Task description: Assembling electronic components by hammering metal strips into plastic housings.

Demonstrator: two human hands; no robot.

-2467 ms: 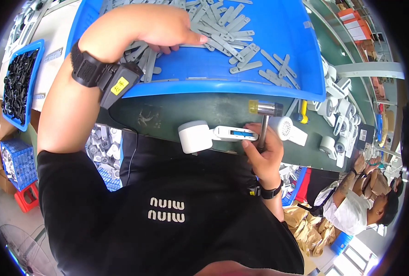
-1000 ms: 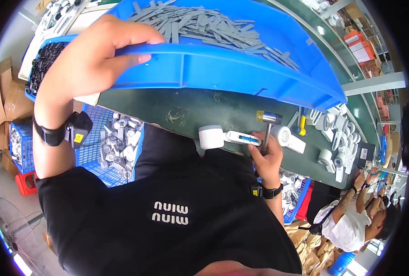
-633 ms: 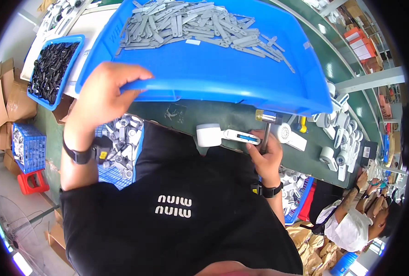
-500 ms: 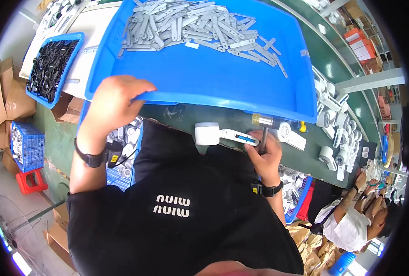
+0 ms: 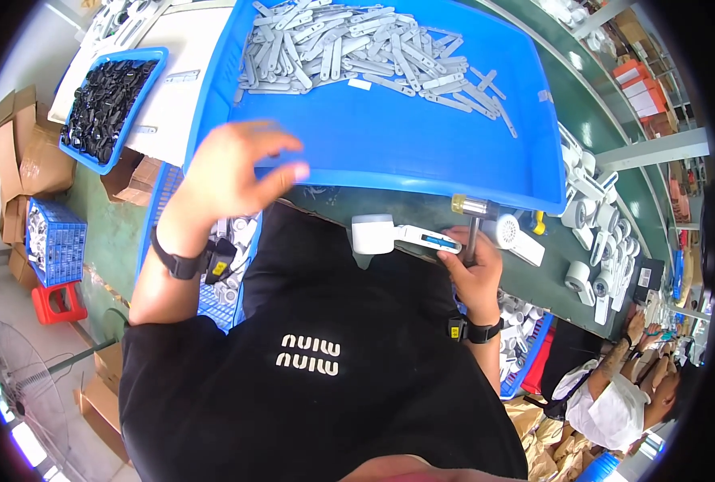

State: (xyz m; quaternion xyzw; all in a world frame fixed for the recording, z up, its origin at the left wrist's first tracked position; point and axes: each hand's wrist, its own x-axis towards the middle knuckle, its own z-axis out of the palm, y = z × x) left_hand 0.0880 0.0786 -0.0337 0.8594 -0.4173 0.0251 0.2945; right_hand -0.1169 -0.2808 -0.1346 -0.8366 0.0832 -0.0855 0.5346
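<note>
My left hand (image 5: 241, 167) is raised at the near left corner of a large blue tray (image 5: 422, 153), thumb and fingers apart with nothing between them. Grey-white flat strips (image 5: 349, 52) lie heaped in the tray's far part. Low in front of my body, my right hand (image 5: 476, 269) grips a white handheld fan (image 5: 372, 234); its round head points left, and a slot in its handle shows something blue inside. The same hand also holds a hammer (image 5: 471, 207) with a metal shaft and a yellowish head end, standing up beside the handle.
Another white fan (image 5: 505, 233) lies just right of the hammer, and several more (image 5: 602, 277) are piled along the green bench's right side. A small blue tray (image 5: 108, 108) of black parts sits at the left. Crates of white parts stand below the bench. Co-workers sit at far right.
My left hand has come off the tray's near rim and its fingers have spread. My right hand keeps the fan and hammer. The whole view has shifted slightly.
</note>
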